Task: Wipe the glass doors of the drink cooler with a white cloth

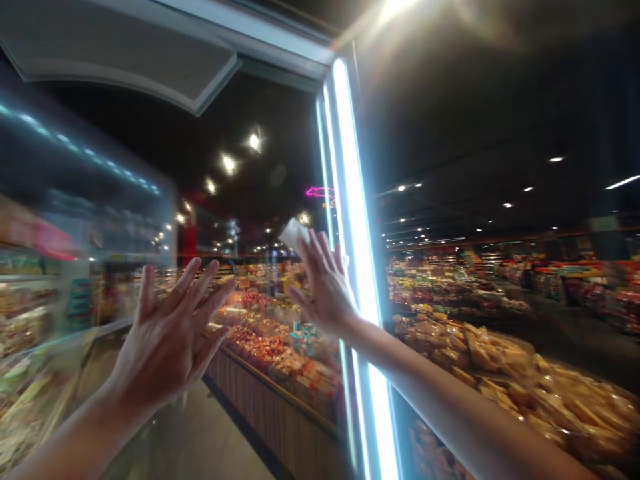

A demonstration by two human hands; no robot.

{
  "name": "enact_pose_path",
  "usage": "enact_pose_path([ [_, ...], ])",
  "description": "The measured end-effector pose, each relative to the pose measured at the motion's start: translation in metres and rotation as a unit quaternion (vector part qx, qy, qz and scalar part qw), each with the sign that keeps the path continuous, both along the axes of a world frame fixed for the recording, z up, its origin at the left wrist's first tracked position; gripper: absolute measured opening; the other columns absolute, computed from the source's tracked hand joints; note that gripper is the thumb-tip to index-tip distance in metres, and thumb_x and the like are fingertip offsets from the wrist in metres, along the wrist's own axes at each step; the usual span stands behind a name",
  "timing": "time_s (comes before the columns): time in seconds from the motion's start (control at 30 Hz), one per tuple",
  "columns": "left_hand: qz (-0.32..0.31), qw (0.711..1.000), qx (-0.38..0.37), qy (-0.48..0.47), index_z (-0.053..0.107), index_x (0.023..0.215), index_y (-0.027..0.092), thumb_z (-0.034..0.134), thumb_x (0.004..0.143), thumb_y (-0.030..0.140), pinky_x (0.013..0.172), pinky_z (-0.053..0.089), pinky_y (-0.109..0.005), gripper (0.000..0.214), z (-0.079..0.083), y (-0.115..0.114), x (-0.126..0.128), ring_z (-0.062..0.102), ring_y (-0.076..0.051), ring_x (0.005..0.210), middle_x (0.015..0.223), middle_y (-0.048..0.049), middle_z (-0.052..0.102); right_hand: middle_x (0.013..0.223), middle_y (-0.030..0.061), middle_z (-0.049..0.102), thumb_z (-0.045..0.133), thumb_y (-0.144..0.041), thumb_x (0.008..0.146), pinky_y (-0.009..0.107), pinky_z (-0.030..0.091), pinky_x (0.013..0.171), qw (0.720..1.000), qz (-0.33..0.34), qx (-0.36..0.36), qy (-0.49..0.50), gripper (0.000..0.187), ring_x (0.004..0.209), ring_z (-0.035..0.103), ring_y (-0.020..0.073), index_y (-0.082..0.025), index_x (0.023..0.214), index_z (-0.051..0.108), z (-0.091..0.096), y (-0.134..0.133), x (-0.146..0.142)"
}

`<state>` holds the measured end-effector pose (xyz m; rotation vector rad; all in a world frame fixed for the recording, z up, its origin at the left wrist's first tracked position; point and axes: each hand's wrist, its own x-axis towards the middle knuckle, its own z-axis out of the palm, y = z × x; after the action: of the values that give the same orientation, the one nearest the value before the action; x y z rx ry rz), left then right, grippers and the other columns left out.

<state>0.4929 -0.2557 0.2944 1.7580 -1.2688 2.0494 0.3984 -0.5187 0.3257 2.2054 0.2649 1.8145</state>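
My left hand [173,333] is raised, its back toward me and its fingers spread apart, with nothing visible in it. Higher up and to the right, my right hand [327,287] reaches forward with fingers stretched out over a small white cloth or tissue [294,233]. One corner of that white piece sticks out past the fingertips; the rest is hidden behind the hand. Both hands are in front of a clear glass pane [270,220]. Close beside my right hand runs a bright upright light strip [357,200]. Whether either palm touches the glass, I cannot tell.
A pale panel [125,53] hangs at the upper left. Beyond the glass, a wood-sided display stand [270,407] holds many colourful packets. Packaged goods [500,360] are heaped at the right, and blurred shelves [30,307] line the left. A pale floor aisle [210,433] runs between.
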Motion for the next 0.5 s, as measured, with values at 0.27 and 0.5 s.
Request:
enact_pose_path([
  [0.27,0.001,1.000,0.009,0.017,0.033,0.159,0.036,0.053,0.099,0.033,0.130,0.005,-0.064,0.062,-0.012,0.030,0.010,0.030,-0.030,0.157,0.167,-0.0053,0.036,0.175,0.0074,0.015,0.044,-0.077,0.094,0.064,0.017,0.131,0.988,-0.001,-0.121,0.092,0.106,0.162,0.008,0.0330,-0.023,0.166,-0.012,-0.010,0.034,0.012],
  [0.5,-0.026,0.996,-0.026,0.081,0.031,0.158,0.046,0.056,0.098,0.046,0.130,0.002,-0.064,0.065,-0.027,0.087,0.023,0.035,-0.030,0.155,0.167,-0.0003,0.038,0.176,0.0096,0.006,0.034,-0.071,0.100,0.068,0.011,0.129,1.000,-0.008,0.016,-0.020,0.093,0.162,-0.001,0.0353,-0.023,0.167,-0.010,0.019,0.066,0.027],
])
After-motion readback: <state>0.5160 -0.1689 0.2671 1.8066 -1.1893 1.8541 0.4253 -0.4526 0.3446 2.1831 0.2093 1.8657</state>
